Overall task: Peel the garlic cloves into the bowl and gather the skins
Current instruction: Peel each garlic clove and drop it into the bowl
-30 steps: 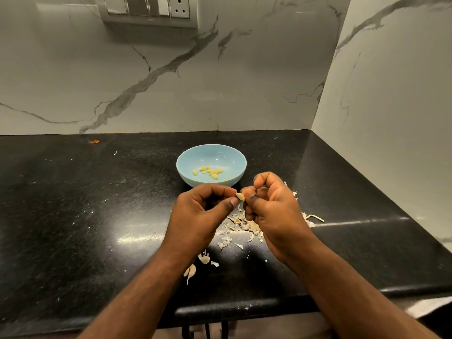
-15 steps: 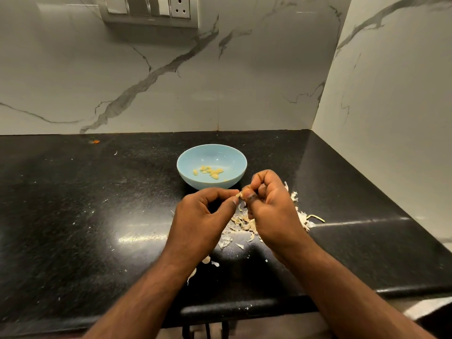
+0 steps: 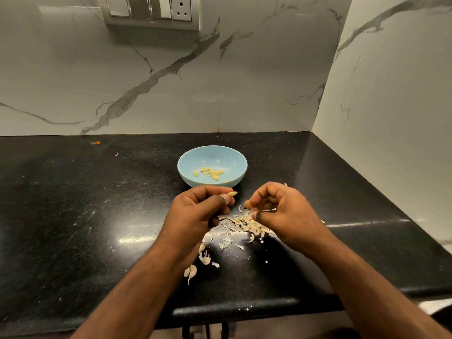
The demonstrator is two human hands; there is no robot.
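Observation:
A light blue bowl [image 3: 188, 165] stands on the black counter [image 3: 73, 216] and holds several peeled garlic cloves [image 3: 211, 172]. Just in front of it my left hand [image 3: 198, 214] pinches a pale garlic clove [image 3: 232, 193] between thumb and fingers, its tip pointing right. My right hand [image 3: 281, 211] is a short way to the right, fingers curled, pinching a thin strip of garlic skin [image 3: 269, 210] against the thumb. Below and between the hands lies a pile of garlic skins [image 3: 241, 225].
More loose skins [image 3: 195, 267] trail toward the counter's front edge [image 3: 244, 311]. Marble walls close the back and right sides. A switch panel with a socket [image 3: 151, 11] is on the back wall. A small orange scrap [image 3: 97, 142] lies at the far left.
My hands were together working on one clove; now they have pulled apart. The left hand keeps the clove, and the right hand has drawn away to the right with a strip of skin.

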